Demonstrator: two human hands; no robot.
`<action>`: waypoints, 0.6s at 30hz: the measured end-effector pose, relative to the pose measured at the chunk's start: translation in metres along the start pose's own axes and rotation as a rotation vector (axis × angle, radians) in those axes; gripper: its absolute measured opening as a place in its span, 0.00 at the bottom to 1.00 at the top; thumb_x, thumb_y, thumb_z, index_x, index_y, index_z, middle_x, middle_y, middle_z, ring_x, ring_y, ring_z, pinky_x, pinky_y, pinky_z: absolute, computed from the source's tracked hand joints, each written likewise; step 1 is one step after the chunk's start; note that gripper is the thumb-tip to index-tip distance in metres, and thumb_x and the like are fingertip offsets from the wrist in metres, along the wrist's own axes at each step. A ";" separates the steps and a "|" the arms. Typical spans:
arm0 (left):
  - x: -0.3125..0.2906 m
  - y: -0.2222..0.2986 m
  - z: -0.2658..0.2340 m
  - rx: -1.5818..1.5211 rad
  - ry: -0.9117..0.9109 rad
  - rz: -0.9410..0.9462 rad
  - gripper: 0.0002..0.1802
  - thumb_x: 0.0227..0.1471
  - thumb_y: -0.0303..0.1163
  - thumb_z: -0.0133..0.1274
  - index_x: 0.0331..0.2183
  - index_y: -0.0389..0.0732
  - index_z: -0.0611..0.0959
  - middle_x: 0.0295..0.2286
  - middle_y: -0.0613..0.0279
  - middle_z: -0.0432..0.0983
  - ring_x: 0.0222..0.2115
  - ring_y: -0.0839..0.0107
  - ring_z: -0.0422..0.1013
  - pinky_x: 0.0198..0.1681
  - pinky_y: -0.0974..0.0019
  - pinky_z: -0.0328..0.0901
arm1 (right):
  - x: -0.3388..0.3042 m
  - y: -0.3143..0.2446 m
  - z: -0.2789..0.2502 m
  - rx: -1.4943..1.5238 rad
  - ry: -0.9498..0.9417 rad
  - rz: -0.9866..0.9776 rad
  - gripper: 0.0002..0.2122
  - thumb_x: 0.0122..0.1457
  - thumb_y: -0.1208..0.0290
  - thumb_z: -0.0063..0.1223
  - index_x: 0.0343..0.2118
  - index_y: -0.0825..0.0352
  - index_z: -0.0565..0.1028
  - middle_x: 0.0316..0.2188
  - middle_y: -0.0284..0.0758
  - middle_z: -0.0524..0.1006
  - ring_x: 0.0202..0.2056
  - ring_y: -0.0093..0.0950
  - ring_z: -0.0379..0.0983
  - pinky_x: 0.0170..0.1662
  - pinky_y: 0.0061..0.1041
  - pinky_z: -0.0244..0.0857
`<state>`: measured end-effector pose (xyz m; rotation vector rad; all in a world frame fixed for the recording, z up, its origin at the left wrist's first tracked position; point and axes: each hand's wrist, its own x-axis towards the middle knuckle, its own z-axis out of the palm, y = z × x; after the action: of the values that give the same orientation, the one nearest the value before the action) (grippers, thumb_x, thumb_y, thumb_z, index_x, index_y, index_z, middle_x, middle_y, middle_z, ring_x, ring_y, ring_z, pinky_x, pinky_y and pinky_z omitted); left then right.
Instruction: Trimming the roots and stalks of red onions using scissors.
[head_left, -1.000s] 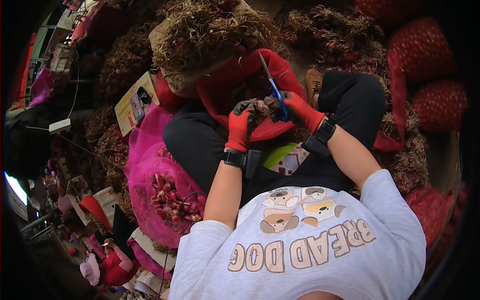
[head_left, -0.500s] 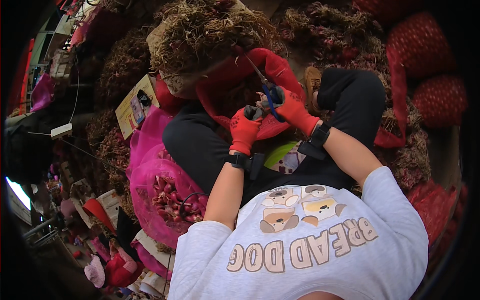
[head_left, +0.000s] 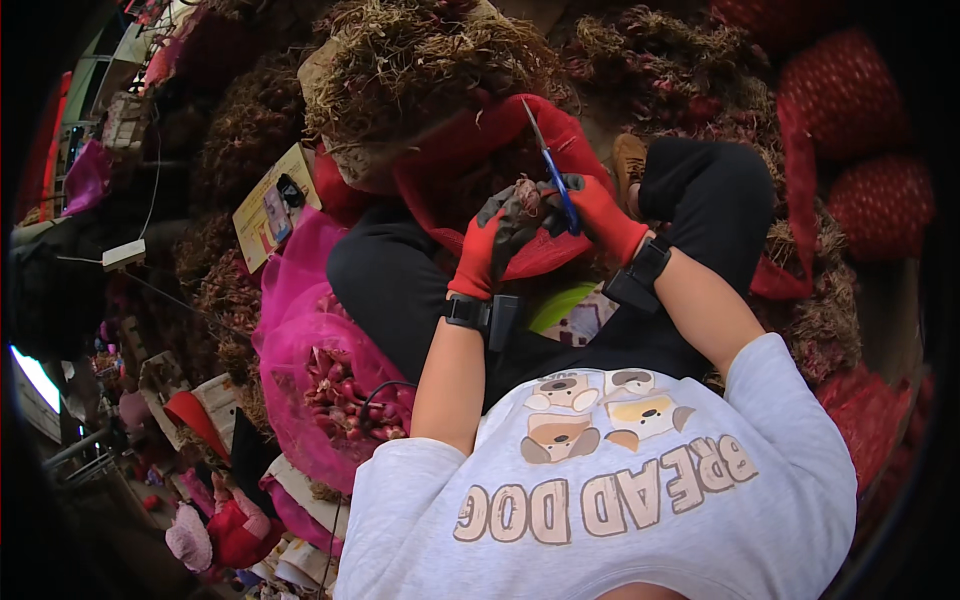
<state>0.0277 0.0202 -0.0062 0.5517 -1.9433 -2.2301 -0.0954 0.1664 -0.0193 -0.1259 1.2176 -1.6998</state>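
My left hand [head_left: 492, 240], in a red glove with dark grey fingers, is closed around a small brownish-pink shallot [head_left: 527, 197]. In my right hand [head_left: 597, 213], gloved the same way, is a pair of blue-handled scissors [head_left: 560, 190], blades pointing up and away from me. The scissors stand just right of the shallot, close beside it. Both hands are over an open red mesh bag [head_left: 553, 125] between my legs; its inside is dark. Beyond it a heap of dry stems and roots [head_left: 420, 65] rests on a pale sack [head_left: 360, 165].
A pink mesh bag [head_left: 275, 345] holding trimmed shallots [head_left: 355, 395] stands by my left leg. A yellowish board [head_left: 250, 232] with a phone lies beyond it. Full red mesh sacks [head_left: 850, 85] are at the far right. A person in a pink hat [head_left: 190, 537] is at lower left.
My left hand has turned and risen slightly, bringing the shallot into clearer view. The scissors have swung more upright, and my right hand has shifted a little to the right.
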 end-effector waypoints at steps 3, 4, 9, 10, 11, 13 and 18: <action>0.008 -0.005 -0.005 0.300 -0.185 0.180 0.19 0.52 0.28 0.49 0.47 0.37 0.71 0.43 0.60 0.69 0.39 0.75 0.69 0.42 0.71 0.65 | 0.000 -0.002 -0.001 -0.025 -0.056 -0.048 0.11 0.53 0.67 0.53 0.35 0.69 0.73 0.23 0.34 0.75 0.19 0.23 0.72 0.21 0.18 0.65; 0.008 -0.016 -0.009 0.286 -0.195 0.198 0.20 0.53 0.29 0.49 0.48 0.38 0.70 0.43 0.61 0.68 0.40 0.74 0.68 0.43 0.70 0.65 | 0.000 -0.003 0.001 -0.077 -0.094 -0.050 0.11 0.53 0.66 0.53 0.35 0.69 0.73 0.23 0.34 0.75 0.19 0.22 0.72 0.21 0.18 0.65; 0.009 -0.027 -0.005 -0.556 -0.098 -0.031 0.16 0.57 0.34 0.45 0.47 0.42 0.70 0.38 0.64 0.68 0.38 0.74 0.67 0.42 0.70 0.64 | -0.008 -0.019 0.016 -0.605 0.026 -0.049 0.12 0.53 0.66 0.53 0.38 0.67 0.73 0.25 0.35 0.77 0.22 0.25 0.73 0.25 0.21 0.65; 0.009 -0.025 -0.006 -0.765 -0.062 -0.044 0.15 0.58 0.35 0.44 0.46 0.42 0.71 0.37 0.65 0.68 0.37 0.74 0.68 0.41 0.70 0.65 | -0.015 -0.025 0.020 -0.759 0.076 -0.202 0.12 0.52 0.65 0.54 0.38 0.66 0.74 0.25 0.35 0.77 0.22 0.28 0.73 0.26 0.23 0.65; 0.007 -0.019 -0.008 -0.727 -0.017 -0.040 0.17 0.58 0.38 0.43 0.48 0.41 0.69 0.37 0.64 0.68 0.36 0.74 0.68 0.41 0.70 0.65 | -0.027 -0.035 0.026 -0.910 0.126 -0.357 0.12 0.51 0.65 0.54 0.37 0.65 0.74 0.25 0.36 0.77 0.23 0.30 0.74 0.27 0.24 0.65; 0.006 -0.010 -0.010 -0.654 0.066 -0.034 0.23 0.59 0.43 0.41 0.50 0.40 0.66 0.38 0.64 0.69 0.35 0.73 0.68 0.40 0.68 0.66 | -0.049 -0.048 0.028 -1.156 0.163 -0.513 0.12 0.49 0.65 0.55 0.36 0.63 0.75 0.25 0.37 0.76 0.25 0.35 0.73 0.29 0.27 0.65; 0.008 -0.002 -0.005 -0.517 0.148 0.157 0.15 0.60 0.38 0.39 0.43 0.39 0.72 0.32 0.67 0.68 0.33 0.78 0.66 0.38 0.72 0.65 | -0.092 -0.043 0.004 -1.530 0.137 -0.608 0.12 0.45 0.60 0.58 0.30 0.61 0.74 0.25 0.35 0.75 0.28 0.36 0.73 0.30 0.31 0.65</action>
<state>0.0225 0.0129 -0.0102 0.4526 -1.2206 -2.3758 -0.0753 0.2325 0.0548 -1.4007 2.4976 -0.8132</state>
